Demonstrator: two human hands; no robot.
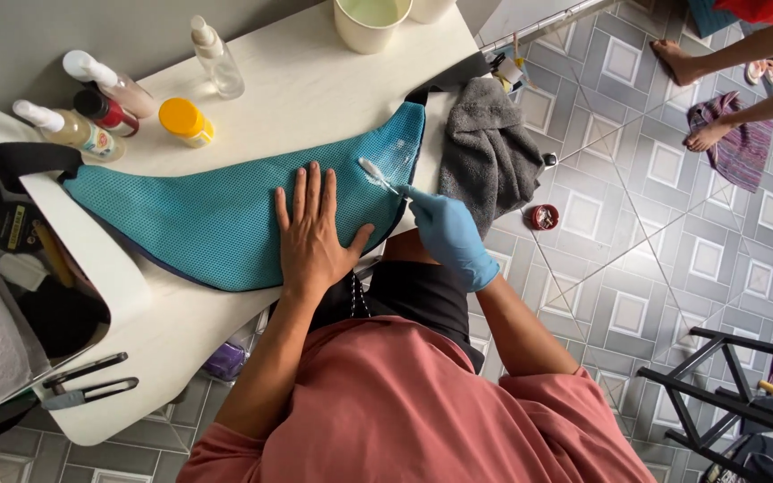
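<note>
on the teal bag (225, 224), the toothbrush (376, 175) slants, head pointing up-left.

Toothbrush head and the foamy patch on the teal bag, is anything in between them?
Nothing visible. The toothbrush, held in the gloved right hand, touches the foam on the teal bag; the bare left hand lies flat alongside.

Left hand (313, 234) flat, fingers spread, palm down; right hand (447, 237) (blue-gloved) closed in pinch grip, forearm bent inward.
</note>
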